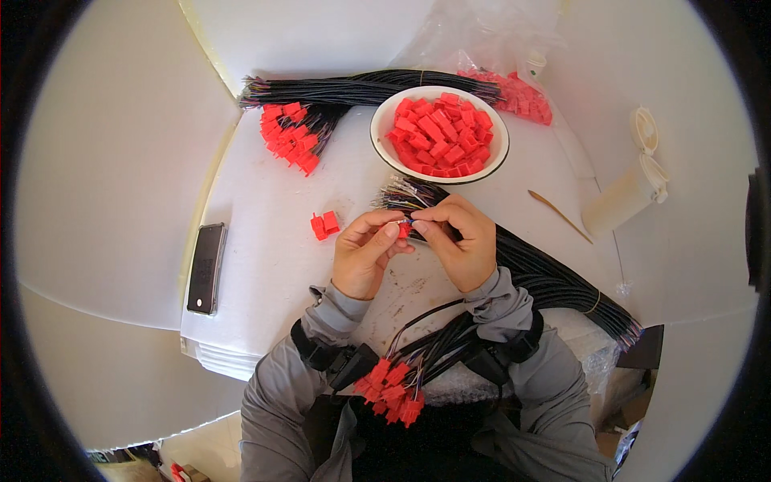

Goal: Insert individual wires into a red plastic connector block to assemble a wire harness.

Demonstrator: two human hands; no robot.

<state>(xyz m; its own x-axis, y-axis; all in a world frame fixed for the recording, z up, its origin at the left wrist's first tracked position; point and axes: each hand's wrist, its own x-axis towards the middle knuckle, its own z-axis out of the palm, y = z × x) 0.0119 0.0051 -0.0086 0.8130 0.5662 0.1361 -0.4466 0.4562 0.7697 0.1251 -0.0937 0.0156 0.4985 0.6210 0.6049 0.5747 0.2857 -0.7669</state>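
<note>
My left hand [365, 255] pinches a small red plastic connector housing [404, 230] between thumb and fingers. Opposite it, my right hand [464, 245] is closed at the housing's edge, thumb and forefinger together on a thin wire end that is mostly hidden by the fingertips. Right behind the hands lie the loose, stripped-looking ends of a bundle of black cables [554, 277], which runs off under my right wrist to the lower right. Two loose red housings [324, 226] rest on the table left of my left hand.
A white bowl [379, 149] full of red housings stands behind the hands. Farther back lie another black cable bundle [337, 90], finished red-ended cables [291, 138] and a bag of red pieces [522, 98]. A phone [206, 269], brown stick [560, 215], open container [625, 197] and red-ended cables [391, 392] surround me.
</note>
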